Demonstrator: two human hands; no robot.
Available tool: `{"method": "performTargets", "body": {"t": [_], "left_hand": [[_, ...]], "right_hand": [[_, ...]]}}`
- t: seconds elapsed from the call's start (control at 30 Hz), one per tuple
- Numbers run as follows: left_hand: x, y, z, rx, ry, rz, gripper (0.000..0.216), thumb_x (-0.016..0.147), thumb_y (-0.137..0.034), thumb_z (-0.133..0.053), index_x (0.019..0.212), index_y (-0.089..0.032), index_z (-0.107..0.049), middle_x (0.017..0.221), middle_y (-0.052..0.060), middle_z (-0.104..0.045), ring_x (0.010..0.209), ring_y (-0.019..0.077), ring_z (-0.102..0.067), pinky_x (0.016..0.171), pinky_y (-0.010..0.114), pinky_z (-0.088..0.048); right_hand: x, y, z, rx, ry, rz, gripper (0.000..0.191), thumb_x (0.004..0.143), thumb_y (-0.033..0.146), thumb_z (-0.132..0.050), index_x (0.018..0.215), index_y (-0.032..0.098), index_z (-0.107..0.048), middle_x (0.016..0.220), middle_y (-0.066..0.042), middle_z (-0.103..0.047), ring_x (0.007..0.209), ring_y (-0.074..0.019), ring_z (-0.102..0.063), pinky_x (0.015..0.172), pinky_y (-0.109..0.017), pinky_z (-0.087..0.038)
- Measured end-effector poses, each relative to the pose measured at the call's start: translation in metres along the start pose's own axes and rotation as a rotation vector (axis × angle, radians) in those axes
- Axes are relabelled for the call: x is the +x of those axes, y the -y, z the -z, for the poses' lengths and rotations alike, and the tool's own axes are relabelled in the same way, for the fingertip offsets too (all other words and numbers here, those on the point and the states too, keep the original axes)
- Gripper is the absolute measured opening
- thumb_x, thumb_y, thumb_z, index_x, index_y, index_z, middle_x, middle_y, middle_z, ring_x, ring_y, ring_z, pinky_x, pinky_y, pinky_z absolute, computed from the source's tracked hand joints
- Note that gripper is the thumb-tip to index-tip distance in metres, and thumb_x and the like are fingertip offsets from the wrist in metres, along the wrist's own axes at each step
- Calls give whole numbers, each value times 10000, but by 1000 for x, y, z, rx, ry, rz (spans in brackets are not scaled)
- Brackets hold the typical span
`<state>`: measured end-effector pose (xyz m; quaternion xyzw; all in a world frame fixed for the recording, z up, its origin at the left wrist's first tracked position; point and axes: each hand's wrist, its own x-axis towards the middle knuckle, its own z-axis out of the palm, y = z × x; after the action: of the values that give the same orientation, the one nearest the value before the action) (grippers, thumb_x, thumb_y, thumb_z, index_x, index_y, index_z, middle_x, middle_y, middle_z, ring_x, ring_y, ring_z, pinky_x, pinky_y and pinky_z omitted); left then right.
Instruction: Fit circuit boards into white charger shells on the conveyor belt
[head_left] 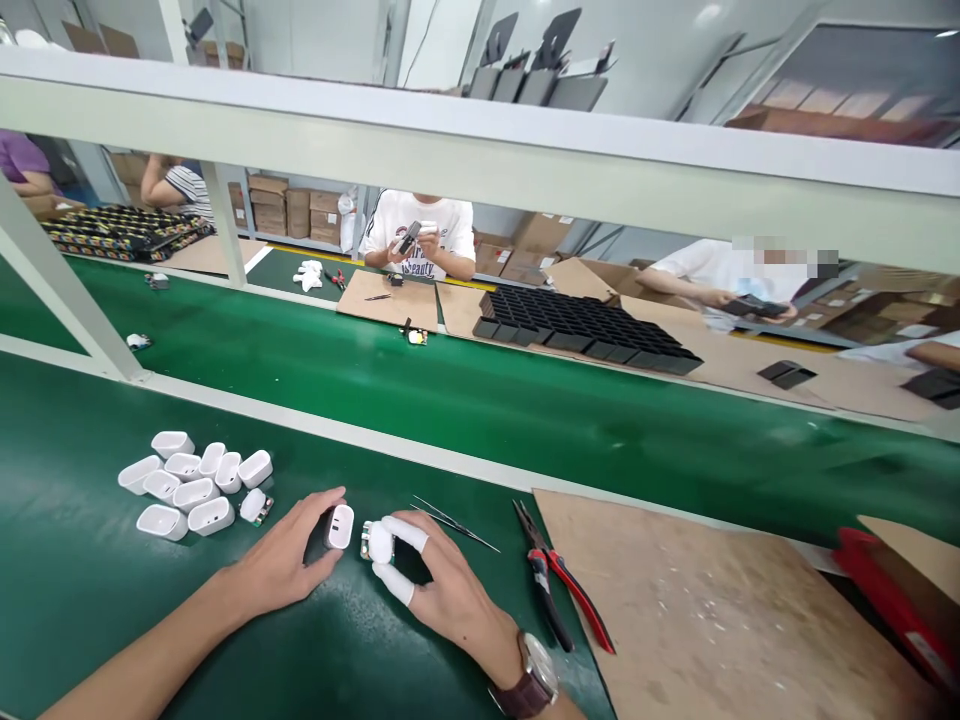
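Observation:
My left hand rests on the green mat, its thumb and fingers closed round a white charger shell with a small port on its face. My right hand, with white finger cots on two fingers and a watch on the wrist, pinches a small charger part with a circuit board just right of the shell. The two pieces lie a few centimetres apart. A cluster of several empty white shells sits to the left, with one part showing a circuit board at its right edge.
Tweezers and red-handled pliers lie right of my hands, beside a cardboard sheet. A green conveyor belt runs behind a metal frame rail. Across it, other people work with black trays and cardboard boxes.

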<state>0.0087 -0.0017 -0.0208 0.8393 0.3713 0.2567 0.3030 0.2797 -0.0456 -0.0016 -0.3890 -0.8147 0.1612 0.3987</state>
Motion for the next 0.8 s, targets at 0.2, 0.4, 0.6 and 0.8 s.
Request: {"method": "performTargets", "body": {"t": [0.2, 0.4, 0.6, 0.8], "left_hand": [[1, -4, -6, -15, -35, -110, 736, 1016, -143, -571, 1636, -326, -220, 1445, 117, -592, 1351, 287, -569, 1123, 511, -530], [-1, -11, -5, -6, -39, -169, 753, 1007, -99, -559, 1639, -322, -214, 1428, 110, -604, 1334, 275, -570, 1128, 494, -521], [-3, -9, -9, 29, -13, -170, 736, 1004, -94, -560, 1631, -309, -239, 1450, 123, -587, 1349, 291, -556, 1114, 502, -521], [-2, -10, -12, -50, 36, -115, 715, 993, -169, -615, 1601, -324, -273, 1454, 106, -607, 1332, 281, -610, 1131, 494, -529]], "right_hand": [[1, 16, -3, -76, -54, 93, 687, 966, 53, -653, 1571, 257, -399, 1279, -140, -645, 1132, -268, -639, 938, -449, -607], [-7, 13, -8, -197, 30, 69, 743, 994, 84, -589, 1650, 206, -262, 1275, -167, -650, 1126, -308, -639, 912, -485, -627], [-4, 21, -5, -313, 139, 58, 738, 991, 72, -474, 1671, 144, -195, 1270, -199, -639, 1113, -339, -643, 884, -518, -650], [0, 28, -1, -256, 133, 23, 675, 1050, 210, -557, 1647, 213, -242, 1298, -177, -658, 1135, -326, -670, 919, -503, -650]]}}
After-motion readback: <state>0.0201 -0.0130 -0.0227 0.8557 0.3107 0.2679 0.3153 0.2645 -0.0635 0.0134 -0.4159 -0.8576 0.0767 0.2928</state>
